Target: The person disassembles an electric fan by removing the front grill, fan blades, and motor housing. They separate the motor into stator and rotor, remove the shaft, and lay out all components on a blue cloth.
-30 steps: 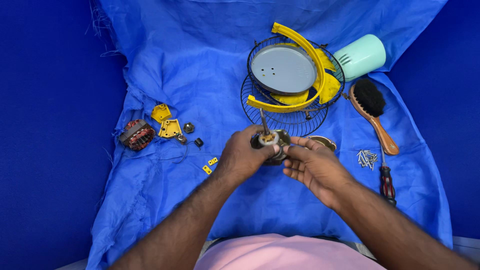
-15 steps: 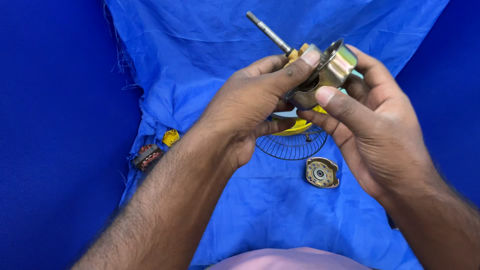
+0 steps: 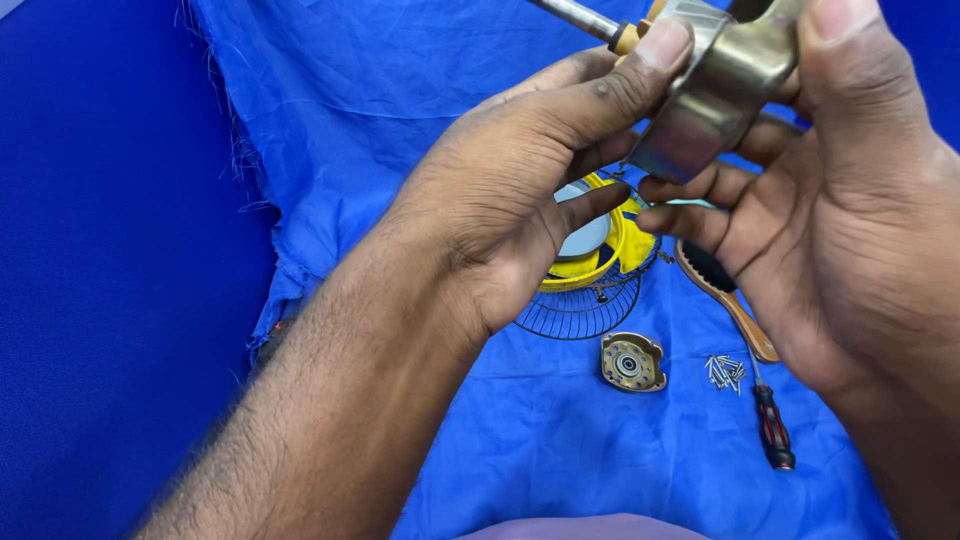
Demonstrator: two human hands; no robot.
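A crumpled blue cloth (image 3: 400, 110) with a frayed left edge covers a deeper blue surface (image 3: 110, 300) that fills the left side of the head view; nothing more of the room shows.

Both hands are raised close to the camera, above the cloth. The left hand (image 3: 510, 190) comes in from the lower left, fingers curled, its index fingertip pressed on top of a metal motor housing (image 3: 715, 95). The right hand (image 3: 850, 210) comes in from the right, thumb on the upper edge of the housing and fingers bent beneath it, so the two hands grip the part between them. A steel shaft (image 3: 575, 18) juts from the housing toward the upper left, past the left fingers.

Below and behind the hands, on the cloth, lie a wire fan guard (image 3: 580, 310) with a yellow plastic part (image 3: 610, 255) in it. Under the right hand's fingers lies a wooden-handled brush (image 3: 735, 310). Lower down, between the wrists, lies a round metal end cap (image 3: 632, 362) with a bearing in its middle. Just right of the cap is a small heap of screws (image 3: 725, 370), and below that a screwdriver (image 3: 772, 430) with a red and black handle, near the right forearm.
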